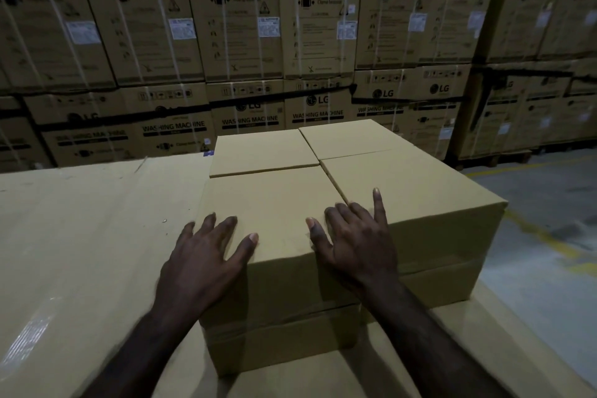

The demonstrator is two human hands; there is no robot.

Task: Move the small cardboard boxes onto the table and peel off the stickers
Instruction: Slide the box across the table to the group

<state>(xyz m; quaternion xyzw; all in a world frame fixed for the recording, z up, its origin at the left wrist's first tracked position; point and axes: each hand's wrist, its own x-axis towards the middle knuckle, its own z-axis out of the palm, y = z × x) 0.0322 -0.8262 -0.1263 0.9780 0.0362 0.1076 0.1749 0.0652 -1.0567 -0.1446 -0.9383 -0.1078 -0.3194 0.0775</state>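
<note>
Several small plain cardboard boxes stand packed together in a block, two layers high, in the middle of the view. The nearest top box [277, 203] faces me. My left hand [206, 255] lies with spread fingers on its near left corner, the thumb on its top. My right hand [355, 239] rests with spread fingers on its near right edge, the fingertips reaching the seam with the neighbouring box [420, 191]. Two more top boxes sit behind, one on the left [261, 152] and one on the right [349, 137]. No sticker shows on the faces I see.
The block stands on a broad flat cardboard-covered surface [90, 236] that spreads left and toward me. A wall of stacked washing machine cartons [239, 26] fills the background. Grey concrete floor [549, 236] with yellow lines lies to the right.
</note>
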